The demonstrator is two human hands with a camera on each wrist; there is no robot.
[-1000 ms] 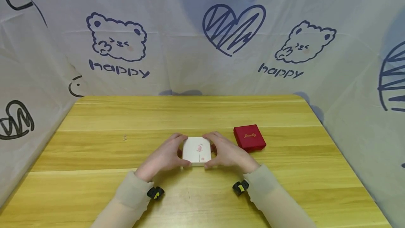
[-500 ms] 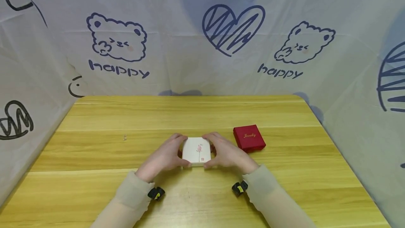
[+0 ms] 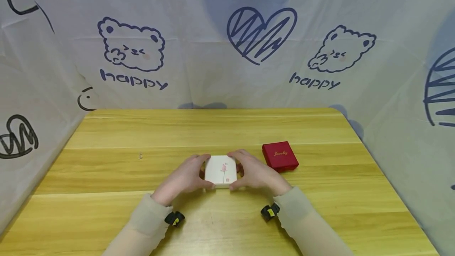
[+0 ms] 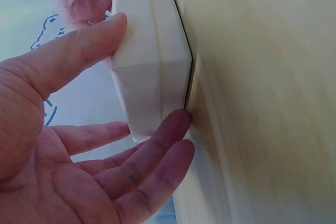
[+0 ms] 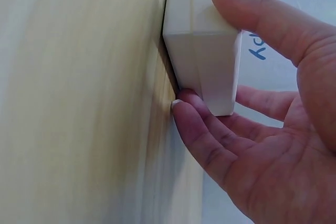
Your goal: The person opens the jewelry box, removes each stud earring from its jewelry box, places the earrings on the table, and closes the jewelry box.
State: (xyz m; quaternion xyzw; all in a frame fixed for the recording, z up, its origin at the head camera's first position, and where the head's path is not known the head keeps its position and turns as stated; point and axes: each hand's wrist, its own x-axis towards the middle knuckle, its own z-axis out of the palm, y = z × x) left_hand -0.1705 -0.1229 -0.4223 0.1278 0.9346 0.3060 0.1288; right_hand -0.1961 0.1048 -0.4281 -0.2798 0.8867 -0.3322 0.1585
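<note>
A small white box (image 3: 217, 167) with a pink flower printed on its lid sits on the wooden table in front of the person. My left hand (image 3: 185, 177) grips its left side, thumb at the near edge and fingers round the far corner. On the other side my right hand (image 3: 257, 173) holds it the same way. Both wrist views show the seam between lid and base of the white box (image 4: 142, 45) closed all round the visible sides. In the right wrist view the thumb presses the near face of the box (image 5: 205, 51), with fingertips low beside the tabletop.
A red square box (image 3: 281, 156) lettered "Jewelry" in gold lies just right of the right hand. Two tiny shiny pieces (image 3: 140, 155) lie on the table (image 3: 106, 216) at the left. A printed white cloth (image 3: 199, 70) hangs behind and along both sides.
</note>
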